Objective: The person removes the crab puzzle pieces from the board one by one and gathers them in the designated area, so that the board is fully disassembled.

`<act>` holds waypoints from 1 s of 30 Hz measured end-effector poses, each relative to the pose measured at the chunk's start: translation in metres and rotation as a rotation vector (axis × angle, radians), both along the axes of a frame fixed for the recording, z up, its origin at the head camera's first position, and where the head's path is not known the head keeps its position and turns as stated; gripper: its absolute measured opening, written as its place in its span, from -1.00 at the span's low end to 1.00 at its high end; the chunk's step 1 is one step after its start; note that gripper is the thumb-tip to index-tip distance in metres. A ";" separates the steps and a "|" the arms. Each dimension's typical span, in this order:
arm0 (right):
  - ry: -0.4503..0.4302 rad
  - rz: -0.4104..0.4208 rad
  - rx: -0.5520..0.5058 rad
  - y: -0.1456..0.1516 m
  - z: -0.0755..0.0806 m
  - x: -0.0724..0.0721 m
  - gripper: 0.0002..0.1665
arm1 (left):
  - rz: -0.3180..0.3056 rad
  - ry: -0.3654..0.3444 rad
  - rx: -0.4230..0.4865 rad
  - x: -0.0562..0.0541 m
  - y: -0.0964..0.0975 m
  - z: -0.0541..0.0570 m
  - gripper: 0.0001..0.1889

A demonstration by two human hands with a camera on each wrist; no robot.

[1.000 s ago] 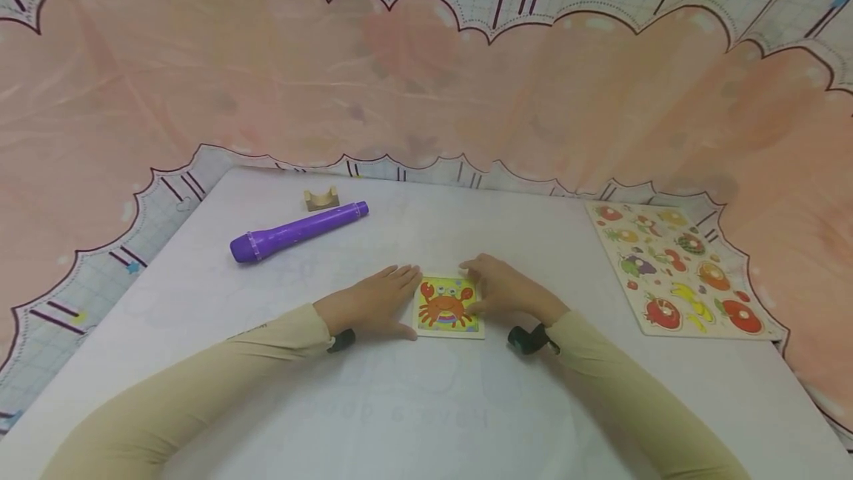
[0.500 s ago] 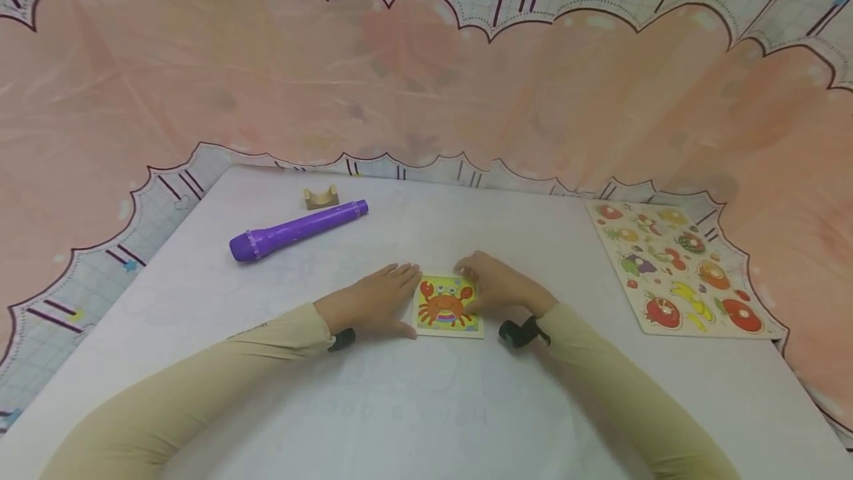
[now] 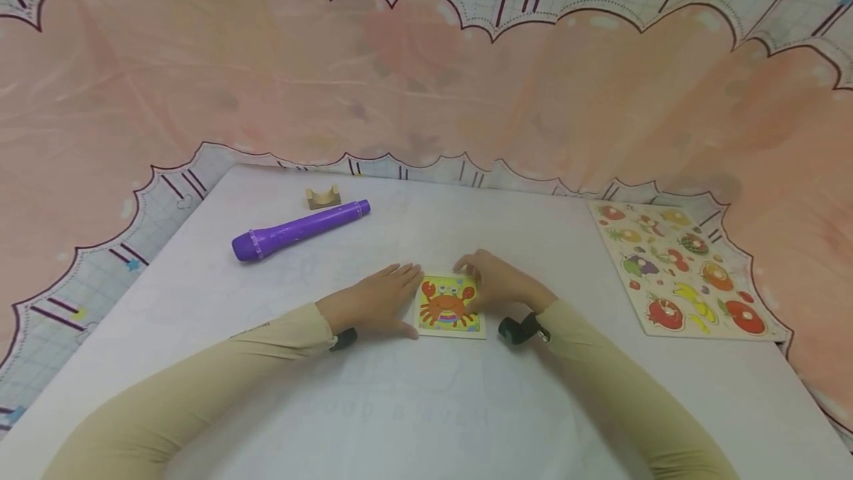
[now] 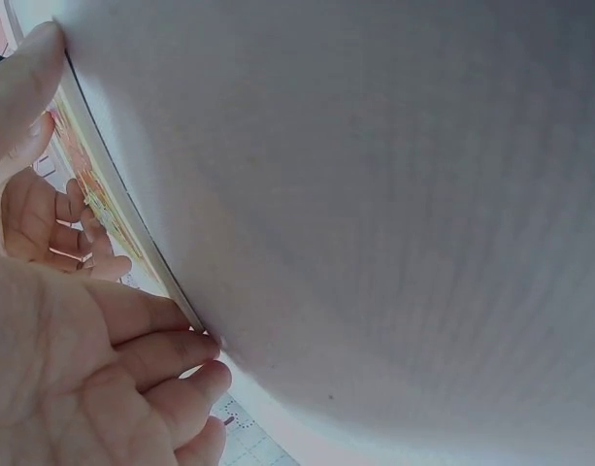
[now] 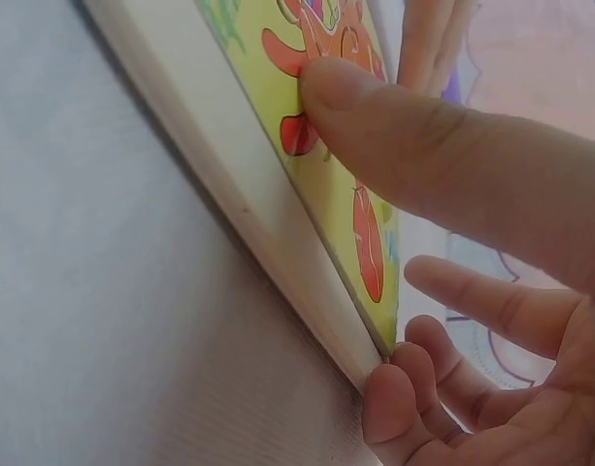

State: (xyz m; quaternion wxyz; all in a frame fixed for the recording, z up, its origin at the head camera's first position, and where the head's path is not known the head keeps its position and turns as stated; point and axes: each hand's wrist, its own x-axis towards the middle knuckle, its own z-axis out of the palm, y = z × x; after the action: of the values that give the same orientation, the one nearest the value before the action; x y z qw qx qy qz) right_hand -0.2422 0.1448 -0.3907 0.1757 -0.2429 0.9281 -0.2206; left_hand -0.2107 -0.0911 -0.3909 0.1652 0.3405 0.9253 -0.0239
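A small square crab puzzle [image 3: 446, 311], a picture board with a pale wooden border, lies flat on the white table. My left hand [image 3: 373, 301] rests along its left side with fairly straight fingers. In the left wrist view, the thumb and fingertips of that hand [image 4: 74, 364] touch two ends of the puzzle's edge [image 4: 132, 218]. At the right side, my right hand [image 3: 501, 284] holds the puzzle. The right wrist view shows its thumb [image 5: 375, 112] pressing on the picture, while curled fingertips meet the corner. The far end of the picture is cut off there.
A purple toy microphone [image 3: 303, 230] lies at the back left, with a small notched wooden block [image 3: 323, 198] behind it. At the right edge lies a fruit peg puzzle board [image 3: 683, 272]. A patterned curtain [image 3: 426, 87] hangs behind the table.
My right hand has shifted slightly to the left over the puzzle, its fingers more bent at the far corner. The left hand and the puzzle stay in place.
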 end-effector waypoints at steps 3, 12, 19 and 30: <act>-0.009 -0.018 -0.002 0.000 0.000 0.000 -0.21 | -0.004 -0.002 0.003 0.001 0.000 0.001 0.07; -0.006 -0.040 -0.019 0.004 -0.005 -0.001 -0.36 | -0.018 -0.013 0.011 0.002 0.000 0.005 0.06; -0.003 -0.040 -0.051 -0.004 -0.004 -0.002 -0.44 | -0.012 -0.007 0.014 0.001 -0.001 0.002 0.07; 0.044 0.031 0.015 -0.015 0.000 0.000 -0.46 | -0.010 0.007 0.013 -0.001 -0.002 -0.001 0.08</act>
State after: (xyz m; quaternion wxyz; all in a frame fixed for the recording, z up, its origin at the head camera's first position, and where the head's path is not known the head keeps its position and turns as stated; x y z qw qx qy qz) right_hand -0.2420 0.1299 -0.3906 0.1604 -0.2607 0.9296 -0.2054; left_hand -0.2116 -0.0933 -0.3917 0.1598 0.3461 0.9243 -0.0201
